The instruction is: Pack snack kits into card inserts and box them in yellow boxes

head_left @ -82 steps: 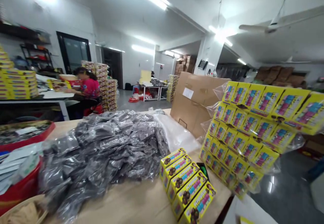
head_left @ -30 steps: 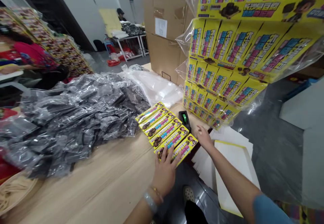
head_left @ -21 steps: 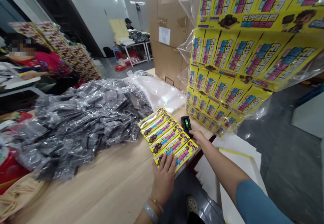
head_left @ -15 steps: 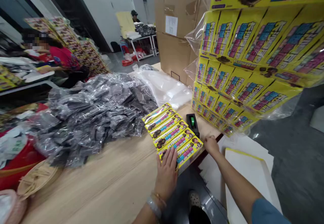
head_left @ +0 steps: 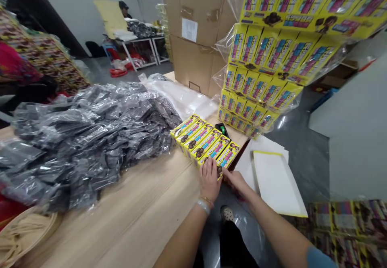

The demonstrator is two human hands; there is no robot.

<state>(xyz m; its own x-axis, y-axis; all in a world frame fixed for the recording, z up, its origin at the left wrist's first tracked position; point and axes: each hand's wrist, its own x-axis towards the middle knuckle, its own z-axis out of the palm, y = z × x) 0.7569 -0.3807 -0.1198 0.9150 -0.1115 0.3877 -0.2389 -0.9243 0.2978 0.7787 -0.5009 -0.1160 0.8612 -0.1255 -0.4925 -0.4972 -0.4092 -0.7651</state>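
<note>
A row of several yellow printed boxes lies side by side at the near right corner of the wooden table. My left hand rests flat on the nearest box, fingers stretched out. My right hand touches the near edge of the same box at the table corner, fingers extended; nothing shows in its grip. A black tape dispenser with green tape stands just behind the row.
A large heap of grey packets in clear bags covers the table's left. Shrink-wrapped stacks of yellow boxes tower at the right, brown cartons behind them. White flat sheets lie on the floor. People work at far tables.
The view dropped from the room to the table corner. My left hand stayed on the nearest box; my right hand moved from the tape dispenser side to the box's near edge.
</note>
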